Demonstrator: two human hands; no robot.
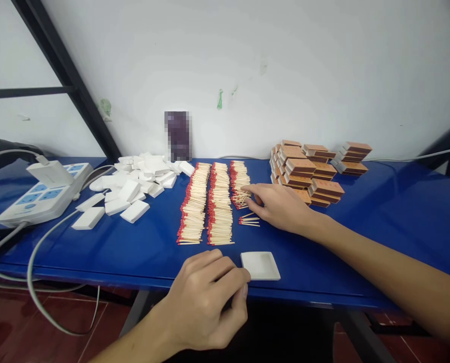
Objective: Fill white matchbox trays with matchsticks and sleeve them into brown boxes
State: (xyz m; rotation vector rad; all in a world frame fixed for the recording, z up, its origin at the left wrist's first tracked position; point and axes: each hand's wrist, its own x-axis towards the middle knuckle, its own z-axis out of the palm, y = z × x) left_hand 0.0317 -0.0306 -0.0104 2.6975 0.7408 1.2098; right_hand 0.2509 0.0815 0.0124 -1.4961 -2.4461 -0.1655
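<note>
My right hand reaches over the shortest, rightmost row of matches, thumb and fingers closing on a few red-tipped matches at its near end. Below those fingers lie several loose matches. Near the table's front edge sits a white matchbox tray, with no matches visible in it. My left hand is closed, fingers curled, its index fingertip touching the tray's left corner; whether it grips anything is hidden. Two longer rows of matches, a left row and a middle row, run alongside.
White matchbox trays are heaped at the left. Brown matchbox sleeves are stacked behind my right hand, with a smaller stack farther right. A power strip with trailing cables is at the far left. A blurred dark object leans on the wall.
</note>
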